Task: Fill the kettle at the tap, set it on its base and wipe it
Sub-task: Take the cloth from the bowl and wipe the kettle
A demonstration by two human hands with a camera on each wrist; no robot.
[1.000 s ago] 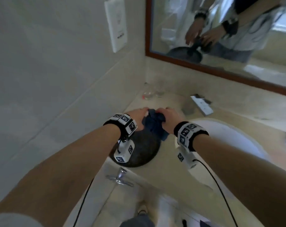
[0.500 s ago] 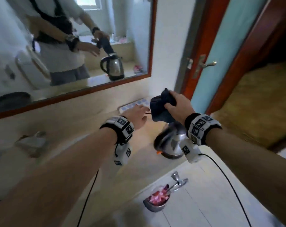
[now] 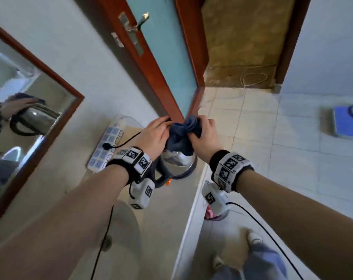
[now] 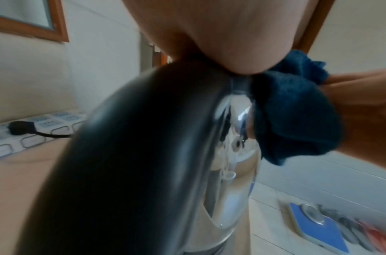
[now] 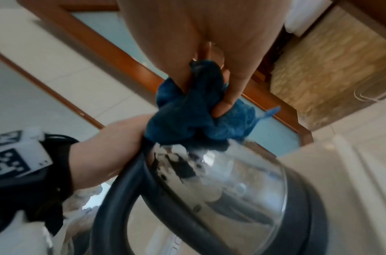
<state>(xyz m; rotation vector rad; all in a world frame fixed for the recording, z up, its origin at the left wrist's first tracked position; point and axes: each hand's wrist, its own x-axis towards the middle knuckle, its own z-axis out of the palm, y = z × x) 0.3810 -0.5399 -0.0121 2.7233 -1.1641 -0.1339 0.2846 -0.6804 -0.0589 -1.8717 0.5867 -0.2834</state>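
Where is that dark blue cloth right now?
In the head view the dark blue cloth sits centre frame, bunched between the left hand and right hand, on top of the steel kettle.

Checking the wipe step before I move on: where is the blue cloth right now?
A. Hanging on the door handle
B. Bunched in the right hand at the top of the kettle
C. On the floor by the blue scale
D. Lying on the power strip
B: the right hand grips the bunched blue cloth against the top of the kettle, with the left hand beside it.

left hand [image 3: 154,136] now on cloth [image 3: 181,136]
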